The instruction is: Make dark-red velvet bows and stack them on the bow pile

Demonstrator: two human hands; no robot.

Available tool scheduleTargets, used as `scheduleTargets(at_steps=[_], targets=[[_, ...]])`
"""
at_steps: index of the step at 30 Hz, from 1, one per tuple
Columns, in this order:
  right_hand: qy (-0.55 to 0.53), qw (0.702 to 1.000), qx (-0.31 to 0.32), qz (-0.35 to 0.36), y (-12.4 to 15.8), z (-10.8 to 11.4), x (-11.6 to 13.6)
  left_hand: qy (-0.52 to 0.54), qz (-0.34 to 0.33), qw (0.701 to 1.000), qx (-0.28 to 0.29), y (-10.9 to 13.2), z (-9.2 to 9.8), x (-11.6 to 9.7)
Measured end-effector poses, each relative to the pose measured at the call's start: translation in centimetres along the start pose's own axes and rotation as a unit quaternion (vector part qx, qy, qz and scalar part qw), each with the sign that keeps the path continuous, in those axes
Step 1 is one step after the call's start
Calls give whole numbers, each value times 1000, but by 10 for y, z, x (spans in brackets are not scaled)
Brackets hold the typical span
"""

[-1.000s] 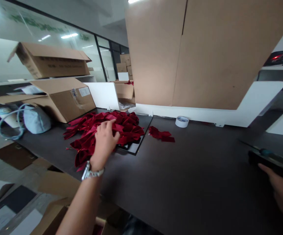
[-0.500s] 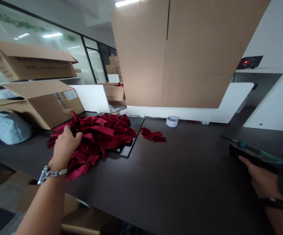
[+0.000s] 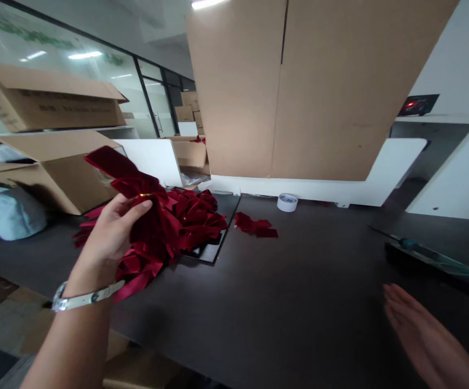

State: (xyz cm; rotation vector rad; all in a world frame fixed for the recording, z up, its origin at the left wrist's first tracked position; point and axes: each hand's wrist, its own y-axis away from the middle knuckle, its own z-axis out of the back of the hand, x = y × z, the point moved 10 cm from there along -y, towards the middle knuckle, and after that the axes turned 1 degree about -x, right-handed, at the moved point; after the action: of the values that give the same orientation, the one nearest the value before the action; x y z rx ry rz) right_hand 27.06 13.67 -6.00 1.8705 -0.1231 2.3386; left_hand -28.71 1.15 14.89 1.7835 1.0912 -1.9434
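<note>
A dark red velvet bow (image 3: 139, 186) with a small gold tie at its middle is pinched in my left hand (image 3: 115, 224), between thumb and fingers, above a heap of similar red bows (image 3: 196, 216). Part of a flat black-edged sheet (image 3: 210, 254) shows under the heap. My right hand (image 3: 424, 329), somewhat blurred, hovers over the right side of the dark table with its fingers stretched out and holding nothing. Just beyond it lie a black case (image 3: 404, 259) and a screwdriver-like tool (image 3: 408, 243) with a teal handle and thin shaft.
A single red bow (image 3: 254, 224) lies at mid-table near a roll of white tape (image 3: 287, 202). A large cardboard sheet (image 3: 319, 97) stands behind the table's low white panel (image 3: 400, 162). At left are a cardboard box (image 3: 72, 178) and a light blue bag (image 3: 13, 210).
My left hand has lifted a red bow up from the heap. My right hand has come away from the black case and moved down towards the table's near edge.
</note>
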Motion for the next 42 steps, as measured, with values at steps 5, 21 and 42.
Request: scheduleTargets(at_steps=[5, 21, 42], targets=[[-2, 973, 203, 109, 43, -88, 86, 7, 24, 980, 198, 25, -75, -4], [127, 742, 544, 371, 162, -165, 210, -220, -136, 697, 669, 177, -182, -24], [151, 871, 344, 317, 27, -181, 96, -293, -215, 841, 400, 71, -303, 134]])
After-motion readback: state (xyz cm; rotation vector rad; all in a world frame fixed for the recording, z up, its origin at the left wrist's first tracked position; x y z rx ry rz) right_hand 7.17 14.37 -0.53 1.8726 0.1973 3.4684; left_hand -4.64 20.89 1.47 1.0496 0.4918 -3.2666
